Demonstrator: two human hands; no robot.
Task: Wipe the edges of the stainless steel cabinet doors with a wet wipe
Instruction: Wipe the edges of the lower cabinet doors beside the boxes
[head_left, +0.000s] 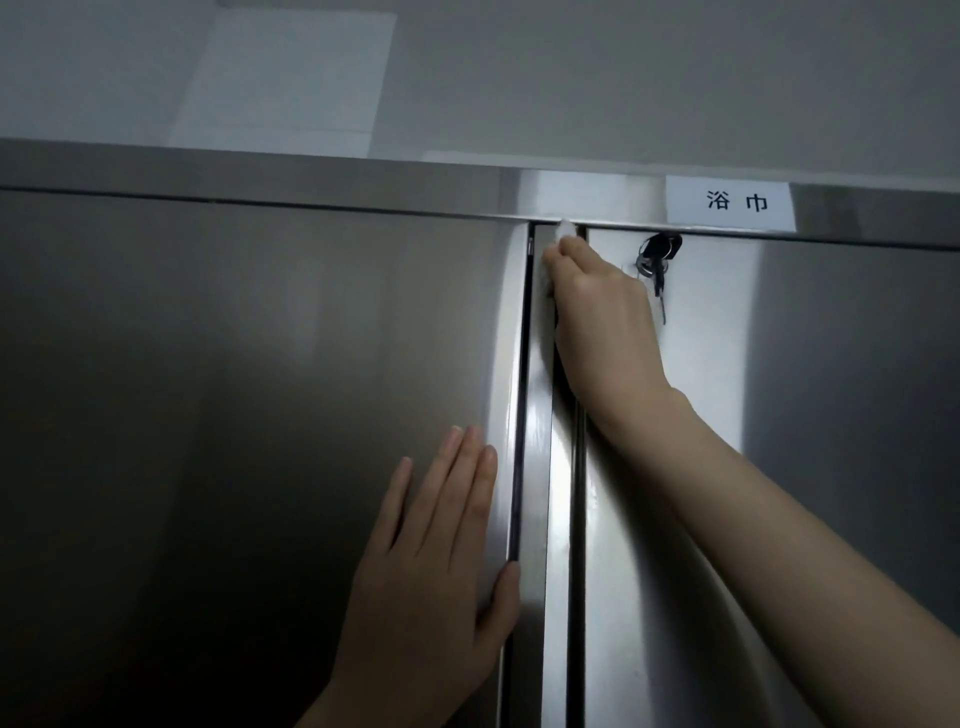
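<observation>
Steel cabinet doors (234, 389), brushed, flank a narrow centre strip (558, 519). Right hand (602, 317) pinches a white wet wipe (565, 228), mostly hidden, at the strip's 12 o'clock end; left hand (431, 587) presses flat, fingers straight, at 7 o'clock.

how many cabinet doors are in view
2: the left door, with the left hand flat on it, and the right door, with keys hanging near its top. Others may lie outside the frame.
</observation>
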